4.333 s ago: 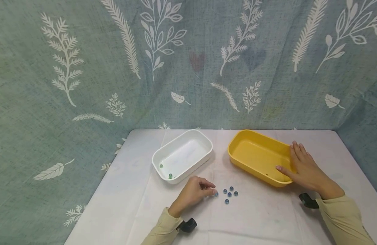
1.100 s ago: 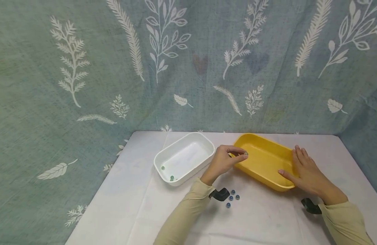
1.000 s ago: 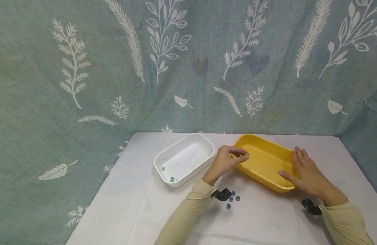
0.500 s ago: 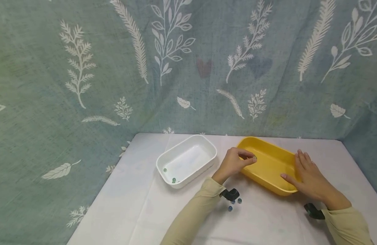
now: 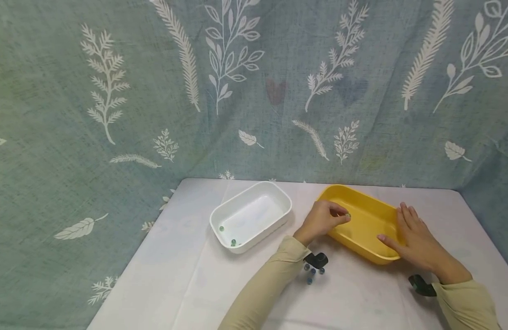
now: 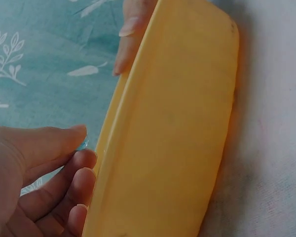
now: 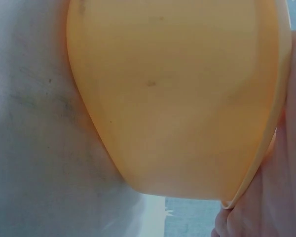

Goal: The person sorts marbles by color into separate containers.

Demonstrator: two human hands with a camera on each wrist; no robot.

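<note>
My left hand [image 5: 323,221] pinches a small glass marble [image 5: 348,215] between thumb and forefinger, above the left part of the yellow tray [image 5: 367,229]. In the left wrist view the marble [image 6: 84,143] looks clear bluish and shows only partly between the fingertips, close beside the tray's rim [image 6: 119,106]. At the tray's right end rests my right hand [image 5: 421,245], its fingers straight along the outside and the thumb over the rim. The right wrist view has the tray's outer wall [image 7: 172,98] filling the middle, with part of the right hand [image 7: 286,192] against its rim.
Several blue marbles [image 5: 309,281] lie on the white cloth below the left wrist, partly behind its black wrist camera [image 5: 317,260]. To the left stands a white tray [image 5: 260,188] with a few greenish marbles [image 5: 233,242] at its near left end. A patterned curtain [image 5: 237,105] hangs behind.
From beside the loose marbles, my left hand has carried a marble up and right over the yellow tray, shifting a little further right lately. The right hand keeps its place on the tray.
</note>
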